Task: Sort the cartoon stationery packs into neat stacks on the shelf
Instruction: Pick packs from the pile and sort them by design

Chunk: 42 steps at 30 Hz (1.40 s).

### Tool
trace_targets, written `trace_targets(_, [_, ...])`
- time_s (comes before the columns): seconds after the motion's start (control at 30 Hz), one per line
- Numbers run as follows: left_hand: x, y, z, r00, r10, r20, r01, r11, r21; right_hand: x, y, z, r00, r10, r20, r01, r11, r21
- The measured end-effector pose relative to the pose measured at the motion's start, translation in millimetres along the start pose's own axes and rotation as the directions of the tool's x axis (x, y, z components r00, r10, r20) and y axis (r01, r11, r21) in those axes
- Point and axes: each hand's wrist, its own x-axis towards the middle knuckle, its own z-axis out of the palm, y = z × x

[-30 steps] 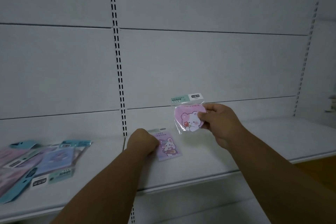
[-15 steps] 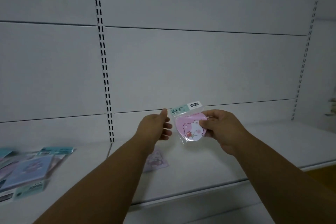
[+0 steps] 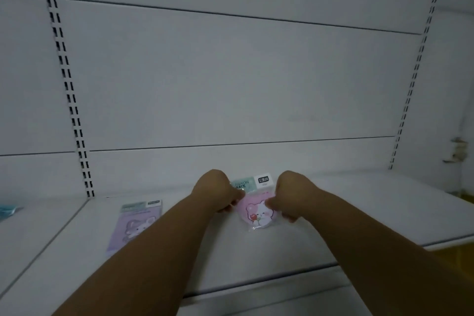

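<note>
far left, a teal pack edge (image 3: pixel 7 209) barely showed on the shelf (image 3: pixel 359 210). next along, the purple bunny pack (image 3: pixel 136 226) lay flat where the left hand had let it go a moment before. that left hand (image 3: pixel 218 194) had since come across and now pinched the left edge of the pink bear pack (image 3: pixel 257 209), fingers curled. the right hand (image 3: pixel 288 195) pinched the opposite edge. the pack, held up in the air a second earlier, had come down low over the shelf, well apart from the purple one; whether it touched i couldn't tell. to my eye, a second stack was being started.
</note>
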Motion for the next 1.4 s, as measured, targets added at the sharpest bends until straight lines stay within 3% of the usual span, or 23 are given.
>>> trace_targets(0.1, [3, 5, 6, 0.999, 0.012, -0.050, 0.003, 0.957, 0.291, 1, 7, 2, 0.998, -0.059, 0.036, 0.063, 0.991, -0.121])
trace_targets(0.2, [-1, 8, 13, 0.994, 0.029, -0.103, 0.018, 0.903, 0.429, 5, 6, 1, 0.988, -0.155, -0.007, 0.149, 0.959, -0.240])
trace_targets(0.33, [-10, 3, 7, 0.982, 0.058, -0.181, 0.034, 0.883, 0.467, 2, -25, -8, 0.939, -0.305, -0.160, 0.259, 0.931, -0.257])
trace_targets(0.47, [-36, -15, -31, 0.963, 0.064, -0.263, 0.070, 0.880, 0.470, -17, -79, -17, 0.811, -0.519, -0.270, 0.464, 0.851, -0.245])
trace_targets(0.67, [-111, -83, -119, 0.911, 0.021, -0.411, 0.188, 0.866, 0.463, -62, -186, 4, 0.672, -0.678, -0.297, 0.623, 0.735, -0.269])
trace_targets(0.87, [-204, -188, -228, 0.846, 0.005, -0.534, 0.312, 0.807, 0.502, -127, -324, 71, 0.587, -0.764, -0.268, 0.726, 0.643, -0.243])
trace_targets(1.07, [-251, -278, -318, 0.831, -0.052, -0.554, 0.360, 0.809, 0.465, -166, -432, 137, 0.617, -0.758, -0.211, 0.726, 0.652, -0.217])
trace_targets(1.23, [-241, -309, -343, 0.856, -0.124, -0.502, 0.365, 0.833, 0.416, -168, -459, 160, 0.716, -0.680, -0.155, 0.656, 0.733, -0.180])
trace_targets(1.4, [-197, -305, -341, 0.864, -0.119, -0.490, 0.362, 0.823, 0.439, -148, -458, 159, 0.747, -0.638, -0.186, 0.596, 0.767, -0.238])
